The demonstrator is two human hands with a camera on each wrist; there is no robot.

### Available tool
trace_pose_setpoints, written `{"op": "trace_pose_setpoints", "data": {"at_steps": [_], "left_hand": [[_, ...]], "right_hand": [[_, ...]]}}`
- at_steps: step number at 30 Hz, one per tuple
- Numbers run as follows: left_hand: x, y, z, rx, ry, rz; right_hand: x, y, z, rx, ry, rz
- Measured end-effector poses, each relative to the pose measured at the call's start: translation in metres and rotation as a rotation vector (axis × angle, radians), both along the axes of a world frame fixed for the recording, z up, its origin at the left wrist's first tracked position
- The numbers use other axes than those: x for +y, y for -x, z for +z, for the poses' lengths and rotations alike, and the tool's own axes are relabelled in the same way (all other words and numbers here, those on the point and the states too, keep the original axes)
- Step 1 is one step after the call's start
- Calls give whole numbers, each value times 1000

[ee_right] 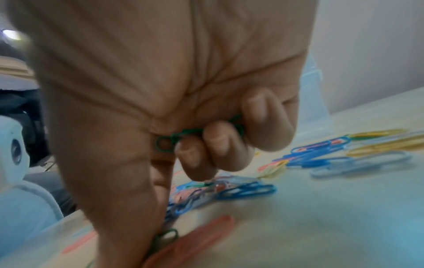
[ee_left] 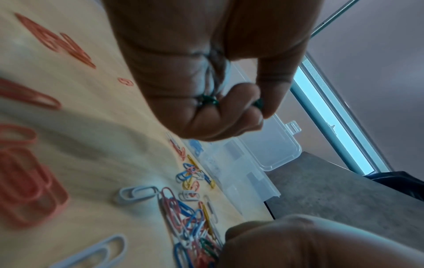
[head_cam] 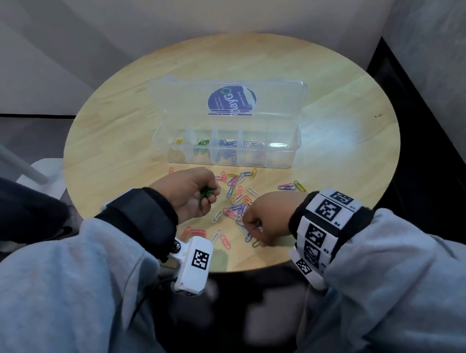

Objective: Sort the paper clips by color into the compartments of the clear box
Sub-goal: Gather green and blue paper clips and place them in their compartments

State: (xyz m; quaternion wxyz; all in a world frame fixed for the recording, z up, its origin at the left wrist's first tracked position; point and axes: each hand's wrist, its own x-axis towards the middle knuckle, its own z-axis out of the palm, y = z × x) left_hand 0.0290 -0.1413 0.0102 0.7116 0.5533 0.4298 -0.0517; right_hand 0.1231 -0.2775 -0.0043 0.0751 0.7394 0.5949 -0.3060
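Loose paper clips (head_cam: pixel 237 201) in several colours lie scattered on the round wooden table in front of the clear box (head_cam: pixel 291 141). The box stands with its lid (head_cam: pixel 183 95) open; its compartments hold yellow, green, blue and white clips. My left hand (head_cam: pixel 209 193) hovers left of the pile, fingers curled round a bunch of green clips (ee_left: pixel 206 99). My right hand (head_cam: pixel 254 237) reaches down onto the near side of the pile. Its curled fingers hold green clips (ee_right: pixel 181 137), and thumb and forefinger pinch another green clip (ee_right: pixel 166 236) at the table.
The table (head_cam: pixel 124 136) is small, with its near edge just under my wrists and walls close behind it. Pink clips (head_cam: pixel 194 232) lie near the left wrist camera. A white pole (head_cam: pixel 1 149) stands left of the table.
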Motion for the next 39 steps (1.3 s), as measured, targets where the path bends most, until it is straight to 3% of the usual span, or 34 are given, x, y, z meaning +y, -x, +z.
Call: {"op": "trace_pose_setpoints", "data": {"at_steps": [5,10,13,17,21,29,36,39], "left_hand": [[-3,-2,1,52,-38,-69],[-13,-8,-5,136,-381,-397],[-22,-14,-5,148,-523,-544],[-35,-22,-6,231,-858,-710],[-43,-28,-10,319,-1048,-795],[-47,-31,-14,364,-1069,-808],[-37,-21,-18,296,-812,-632],[-28,-17,-9,264,-676,-572]], "right_hand": [[-3,-8,-4,96,30,-149],[-10,-39,18,401,-132,-429],[-18,-60,28,619,-301,-711],[-28,-79,29,903,-498,-1045],[-30,-83,31,1028,-561,-1157],[-30,-83,32,1078,-606,-1206],[-31,-81,32,1147,-643,-1252],[-32,-83,32,1072,-596,-1256]]}}
